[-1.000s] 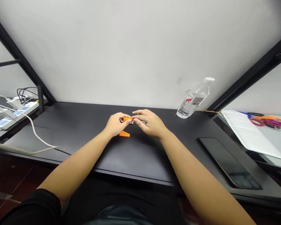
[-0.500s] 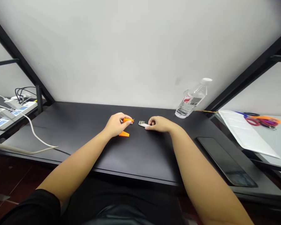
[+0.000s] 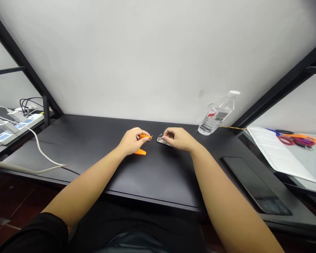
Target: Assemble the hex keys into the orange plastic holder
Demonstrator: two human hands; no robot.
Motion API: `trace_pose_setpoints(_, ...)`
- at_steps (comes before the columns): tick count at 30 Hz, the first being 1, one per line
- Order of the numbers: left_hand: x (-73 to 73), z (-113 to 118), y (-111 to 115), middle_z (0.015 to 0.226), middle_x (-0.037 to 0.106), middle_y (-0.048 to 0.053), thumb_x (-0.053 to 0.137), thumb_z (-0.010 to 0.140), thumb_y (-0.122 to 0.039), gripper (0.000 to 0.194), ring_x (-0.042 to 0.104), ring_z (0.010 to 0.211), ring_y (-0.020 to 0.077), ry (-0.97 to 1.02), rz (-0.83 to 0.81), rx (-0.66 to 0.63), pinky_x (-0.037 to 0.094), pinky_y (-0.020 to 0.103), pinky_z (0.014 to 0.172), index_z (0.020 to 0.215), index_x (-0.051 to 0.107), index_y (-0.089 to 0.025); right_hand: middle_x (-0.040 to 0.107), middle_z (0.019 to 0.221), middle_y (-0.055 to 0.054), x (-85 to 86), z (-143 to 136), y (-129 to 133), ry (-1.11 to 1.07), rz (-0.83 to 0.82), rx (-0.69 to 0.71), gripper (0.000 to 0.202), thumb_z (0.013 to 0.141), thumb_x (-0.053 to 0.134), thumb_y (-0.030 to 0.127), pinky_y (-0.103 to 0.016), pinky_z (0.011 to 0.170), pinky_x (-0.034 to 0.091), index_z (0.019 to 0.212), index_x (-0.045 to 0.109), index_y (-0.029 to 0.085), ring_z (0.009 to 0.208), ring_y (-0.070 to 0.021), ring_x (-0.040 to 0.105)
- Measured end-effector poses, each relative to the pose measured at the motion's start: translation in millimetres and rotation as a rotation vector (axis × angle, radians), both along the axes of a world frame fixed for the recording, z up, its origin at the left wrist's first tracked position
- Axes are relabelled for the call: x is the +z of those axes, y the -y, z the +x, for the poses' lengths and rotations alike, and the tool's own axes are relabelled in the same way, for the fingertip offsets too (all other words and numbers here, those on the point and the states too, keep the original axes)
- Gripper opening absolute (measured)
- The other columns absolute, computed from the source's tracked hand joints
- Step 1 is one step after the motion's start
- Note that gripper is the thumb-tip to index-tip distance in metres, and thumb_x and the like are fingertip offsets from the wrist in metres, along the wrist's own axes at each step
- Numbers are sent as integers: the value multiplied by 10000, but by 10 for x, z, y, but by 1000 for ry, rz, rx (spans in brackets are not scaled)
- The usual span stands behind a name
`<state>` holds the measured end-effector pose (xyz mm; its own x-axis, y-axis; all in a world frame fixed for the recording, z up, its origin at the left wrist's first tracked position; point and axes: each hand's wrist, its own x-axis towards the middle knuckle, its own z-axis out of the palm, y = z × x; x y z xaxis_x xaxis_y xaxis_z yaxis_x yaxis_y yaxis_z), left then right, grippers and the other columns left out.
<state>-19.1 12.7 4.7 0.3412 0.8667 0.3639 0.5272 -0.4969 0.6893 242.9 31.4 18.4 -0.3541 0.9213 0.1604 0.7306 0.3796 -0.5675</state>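
Observation:
My left hand [image 3: 131, 141] is closed around an orange hex key holder [image 3: 145, 136], and a thin metal tip sticks out of its right end. Below that hand an orange flat piece [image 3: 140, 152] shows on the black table; my hand hides part of it. Several silver L-shaped hex keys [image 3: 161, 140] lie nested side by side to the right of the holder. Over them, my right hand [image 3: 179, 137] pinches at a hex key with thumb and forefinger; most of that key is hidden by the fingers.
A water bottle [image 3: 216, 115] stands at the back right of the black table [image 3: 152, 175]. A dark tablet [image 3: 255, 184] lies at the right, near a white sleeve [image 3: 279, 154] and coloured cable loops [image 3: 297, 138]. Power strips with cables [image 3: 18, 128] are at the left.
My right hand has shifted slightly, its fingers now over the hex keys rather than at their right end. The left hand keeps the orange holder in about the same place.

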Motion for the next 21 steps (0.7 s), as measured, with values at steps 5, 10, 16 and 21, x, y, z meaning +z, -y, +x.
trace_pose_setpoints(5,4,0,-1,994,725,27,670,881,-319,192,630,802,157,-12,10,-18,521,297,744,1016,792,-257,715,795,-28,38,-258,151,-508,53,57,253,846,722,456,-320,667,521,899,648,220,699,-181,652)
trace_pose_setpoints(10,4,5,1,993,726,36,660,886,-304,181,645,848,167,-10,24,-26,523,294,750,993,794,-246,738,800,-36,29,-420,245,-532,45,102,241,851,744,441,-334,678,546,917,676,219,713,-188,678)
trace_pose_setpoints(16,6,6,5,992,719,35,668,883,-297,172,636,838,164,-16,32,-32,525,298,760,991,792,-247,758,864,-54,1,-430,232,-529,65,84,249,854,742,444,-354,687,572,935,680,217,743,-199,694)
trace_pose_setpoints(21,9,8,8,991,715,37,671,882,-297,171,634,833,166,-22,27,-33,526,303,753,992,791,-243,759,894,-63,-10,-428,224,-532,64,94,261,856,738,455,-356,683,577,940,677,216,753,-200,693)
